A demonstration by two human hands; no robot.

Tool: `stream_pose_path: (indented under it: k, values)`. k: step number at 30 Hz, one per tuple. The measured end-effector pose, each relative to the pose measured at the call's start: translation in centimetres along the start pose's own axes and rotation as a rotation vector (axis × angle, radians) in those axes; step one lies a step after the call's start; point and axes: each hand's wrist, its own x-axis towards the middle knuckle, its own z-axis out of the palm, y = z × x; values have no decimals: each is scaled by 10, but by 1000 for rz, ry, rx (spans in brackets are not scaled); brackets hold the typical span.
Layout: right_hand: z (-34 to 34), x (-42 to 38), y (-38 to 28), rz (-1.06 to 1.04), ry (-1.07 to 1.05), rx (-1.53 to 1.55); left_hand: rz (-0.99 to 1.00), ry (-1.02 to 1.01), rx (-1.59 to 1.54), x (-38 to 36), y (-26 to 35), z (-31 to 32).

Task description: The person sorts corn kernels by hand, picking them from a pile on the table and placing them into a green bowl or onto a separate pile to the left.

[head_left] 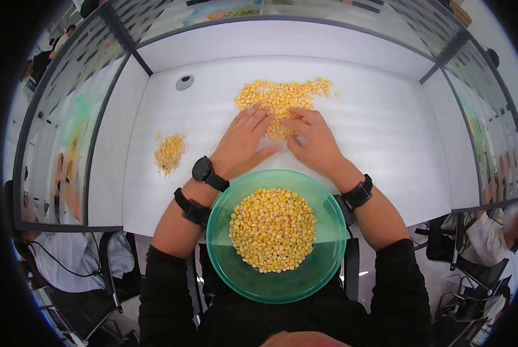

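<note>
Loose yellow corn kernels [277, 92] lie spread on the white desk, with some between my two hands. My left hand [245, 141] rests flat at the left side of the kernels, fingers stretched out and thumb pointing right. On the right side, my right hand [314, 139] has its fingers apart and slightly bent, the tips touching the kernels. Neither hand holds anything. Below them, a green translucent bowl [279, 292] sits over my lap at the desk's front edge, with a heap of corn kernels inside.
A smaller pile of broken kernels and bits [170, 153] lies on the desk [386, 150] at the left. Behind it is a round grey cable hole [185, 82]. Low partitions [282, 43] enclose the desk's back and sides. Seated people are partly visible at both sides.
</note>
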Motion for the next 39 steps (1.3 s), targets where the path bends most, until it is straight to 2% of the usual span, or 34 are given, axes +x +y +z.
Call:
stream_pose_path:
  k: [11, 14, 17, 20, 23, 26, 32, 39]
  values:
    - [3, 2, 6, -22, 64, 31, -25, -34, -84, 1, -1, -2]
    - [-1, 3, 1, 66, 36, 128, -16, -25, -98, 2, 1, -3]
    - [1, 2, 1, 101, 48, 193, -76, -109, -236, 1, 4, -6]
    - [-3, 3, -4, 175, 3, 230, -37, -123, -149, 2, 9, -12]
    - [-4, 3, -2, 29, 84, -22, 1, -122, -73, 0, 5, -8]
    - [-2, 4, -5, -35, 127, -115, -50, -140, -33, -2, 1, -2]
    - [5, -2, 0, -30, 40, -205, -52, -159, 45, -3, 0, -2]
    - [0, -1, 1, 29, 40, -279, -97, -172, 96, -2, 4, -7]
